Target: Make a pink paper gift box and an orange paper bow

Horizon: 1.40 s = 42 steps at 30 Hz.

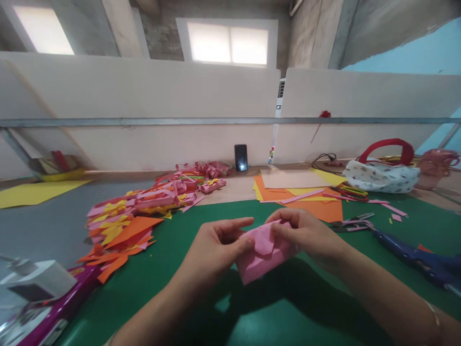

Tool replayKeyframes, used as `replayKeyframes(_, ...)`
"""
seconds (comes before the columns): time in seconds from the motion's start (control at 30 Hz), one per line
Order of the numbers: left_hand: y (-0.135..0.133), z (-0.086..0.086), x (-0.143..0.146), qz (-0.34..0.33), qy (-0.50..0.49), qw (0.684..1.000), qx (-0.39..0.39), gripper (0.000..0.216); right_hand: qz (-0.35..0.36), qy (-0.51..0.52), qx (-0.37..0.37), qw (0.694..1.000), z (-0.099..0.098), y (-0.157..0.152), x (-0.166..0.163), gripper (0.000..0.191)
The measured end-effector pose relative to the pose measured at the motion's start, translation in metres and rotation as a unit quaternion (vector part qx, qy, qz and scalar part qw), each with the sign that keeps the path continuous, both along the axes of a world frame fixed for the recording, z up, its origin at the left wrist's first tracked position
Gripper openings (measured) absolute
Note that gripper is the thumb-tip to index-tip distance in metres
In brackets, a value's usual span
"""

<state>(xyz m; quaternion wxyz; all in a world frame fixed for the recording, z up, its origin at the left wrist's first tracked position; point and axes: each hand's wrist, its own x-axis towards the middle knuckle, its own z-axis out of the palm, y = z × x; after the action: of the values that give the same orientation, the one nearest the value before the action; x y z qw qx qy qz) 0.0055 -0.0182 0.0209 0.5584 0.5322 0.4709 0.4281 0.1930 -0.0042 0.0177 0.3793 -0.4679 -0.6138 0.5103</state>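
A folded piece of pink paper (262, 254) is held just above the green mat (162, 278) by both hands. My left hand (213, 251) pinches its left edge with thumb and fingers, the index finger stretched along the top. My right hand (306, 235) curls over the right top corner, its fingers closed on the fold. The lower half of the paper hangs free toward me.
A heap of pink, orange and yellow paper pieces (144, 206) lies at the left. Orange and yellow sheets (298, 194) lie beyond the hands. Scissors (351, 222) and a blue glue gun (418, 257) are at the right, a stapler (39, 298) at the lower left, a phone (241, 157) against the wall, a patterned bag (382, 175) at far right.
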Motion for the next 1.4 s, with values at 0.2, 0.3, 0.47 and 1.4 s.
replayKeyframes(0.2, 0.003, -0.004, -0.001, -0.021, -0.001, 1.000, -0.015, 0.042, 0.004, 0.019, 0.001, 1.000, -0.004, 0.002, 0.000, 0.028)
replayKeyframes(0.3, 0.005, -0.005, -0.003, -0.026, -0.003, 1.000, -0.017, 0.040, -0.006, 0.024, -0.003, 1.000, -0.005, 0.000, -0.002, 0.025)
replayKeyframes(0.47, 0.009, -0.003, -0.005, -0.046, 0.007, 0.999, -0.021, 0.033, -0.044, 0.025, -0.006, 0.999, -0.008, -0.001, -0.007, 0.021)
replayKeyframes(1.4, 0.002, 0.003, 0.007, -0.020, 0.120, 0.990, 0.073, 0.013, -0.060, -0.144, 0.201, 0.967, -0.003, -0.009, -0.016, 0.014)
